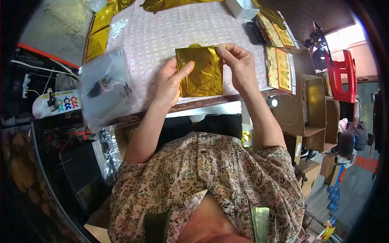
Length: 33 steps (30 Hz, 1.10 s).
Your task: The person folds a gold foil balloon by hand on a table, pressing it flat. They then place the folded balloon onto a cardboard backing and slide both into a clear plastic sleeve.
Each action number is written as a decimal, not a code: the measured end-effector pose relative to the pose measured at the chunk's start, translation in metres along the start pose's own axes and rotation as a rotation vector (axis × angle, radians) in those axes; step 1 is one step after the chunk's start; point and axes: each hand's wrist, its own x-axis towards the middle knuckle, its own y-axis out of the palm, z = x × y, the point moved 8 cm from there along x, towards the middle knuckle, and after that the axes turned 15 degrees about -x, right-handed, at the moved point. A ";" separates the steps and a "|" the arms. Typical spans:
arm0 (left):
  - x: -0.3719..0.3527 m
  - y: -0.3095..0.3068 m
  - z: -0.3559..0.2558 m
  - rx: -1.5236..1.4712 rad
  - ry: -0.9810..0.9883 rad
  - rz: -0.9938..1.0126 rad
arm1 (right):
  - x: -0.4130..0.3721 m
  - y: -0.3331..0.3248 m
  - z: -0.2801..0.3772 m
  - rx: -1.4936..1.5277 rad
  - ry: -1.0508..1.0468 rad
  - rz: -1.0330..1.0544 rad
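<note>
A shiny gold foil packet (201, 75), flat and roughly rectangular, is held upright between both hands just above the front of the table. My left hand (172, 81) grips its left side, thumb across the front and fingers behind it. At the packet's top right corner, my right hand (239, 62) pinches the edge between thumb and fingers. A small rounded gold piece sticks up behind the top edge. Whatever lies inside the packet, if anything, is hidden.
A patterned cloth covers the table (174, 28). Clear plastic bags (105, 87) lie at its left edge, a white string bundle (118, 28) behind them. To the right are printed boxes (280, 69), a black object (254, 33), a white box (242, 9), cartons (312, 105) and a red stool (343, 77).
</note>
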 end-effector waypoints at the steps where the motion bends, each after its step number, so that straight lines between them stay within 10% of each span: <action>1: -0.001 -0.002 -0.002 0.001 0.033 -0.044 | -0.001 0.002 -0.002 0.001 0.002 0.005; 25: -0.013 0.017 0.001 0.032 0.150 -0.027 | -0.032 -0.006 0.012 0.192 -0.093 -0.257; 33: -0.019 0.017 -0.019 0.090 0.283 -0.063 | -0.053 -0.017 -0.002 -0.115 0.085 0.074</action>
